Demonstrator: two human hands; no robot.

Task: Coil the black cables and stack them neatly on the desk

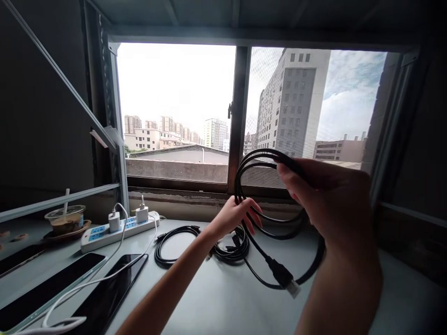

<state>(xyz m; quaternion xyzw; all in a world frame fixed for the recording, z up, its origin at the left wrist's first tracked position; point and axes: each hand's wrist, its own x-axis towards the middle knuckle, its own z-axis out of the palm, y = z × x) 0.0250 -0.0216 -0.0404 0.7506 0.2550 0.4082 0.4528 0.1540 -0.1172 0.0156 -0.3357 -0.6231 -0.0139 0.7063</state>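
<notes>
A black cable (260, 156) hangs in several loose loops above the table, held between both hands. My right hand (324, 200) is closed on the upper right of the loops, thumb pressed against them. My left hand (242, 211) grips the left side of the loops, its fingers curled round the strands. The cable's plug (281, 274), black with a pale tip, dangles below the loops. Behind my left hand and forearm lies a coiled black cable (230, 256), partly covered. Another black coil (162, 265) rests on the table to the left.
On the left, a white power strip (120, 232) carries two chargers with white cables. Two phones (111, 288) (45, 298) lie in front of it. A lidded drink cup (64, 221) with a straw stands behind. Metal frame bars (120, 172) and a window (240, 116) are at the back.
</notes>
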